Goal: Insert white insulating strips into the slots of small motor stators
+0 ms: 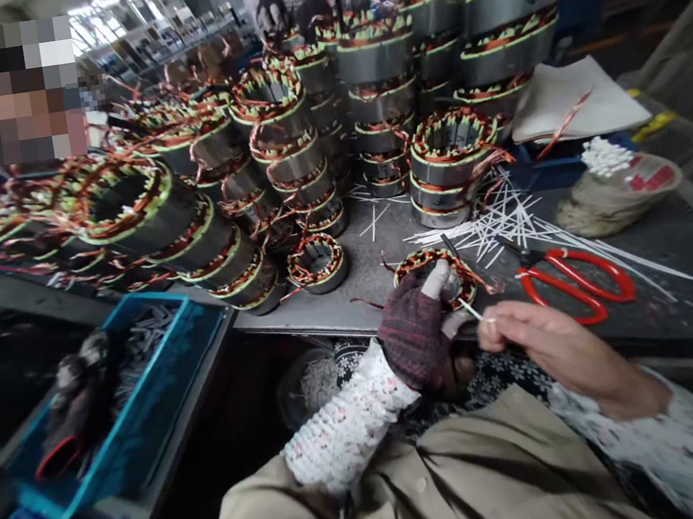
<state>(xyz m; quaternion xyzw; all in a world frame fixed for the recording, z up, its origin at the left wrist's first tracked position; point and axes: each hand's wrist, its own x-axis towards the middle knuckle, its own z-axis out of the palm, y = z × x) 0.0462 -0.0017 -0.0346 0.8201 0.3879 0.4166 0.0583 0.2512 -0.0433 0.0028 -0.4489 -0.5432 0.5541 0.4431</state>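
Observation:
A small wound motor stator (410,264), a ring with copper windings and yellow-green insulation, is at the table's front edge. My left hand (415,327), in a dark maroon glove with bare fingertips, grips its near side, the thumb over the ring's inner part. Between the fingertips of my bare right hand (548,343) is a thin white stick (470,309), its far end at the stator's near rim. Whether that end is inside a slot I cannot tell. Red-handled scissors (582,282) lie beyond my right hand, beside a spread of loose white sticks (508,215).
Stacked stators (294,164) crowd the back and left; one small stator (317,264) sits alone. A teal bin (164,388) with grey strips and a glove stands left. On the right are a roll (617,191) topped with white bits and white sheets (578,98). People are opposite.

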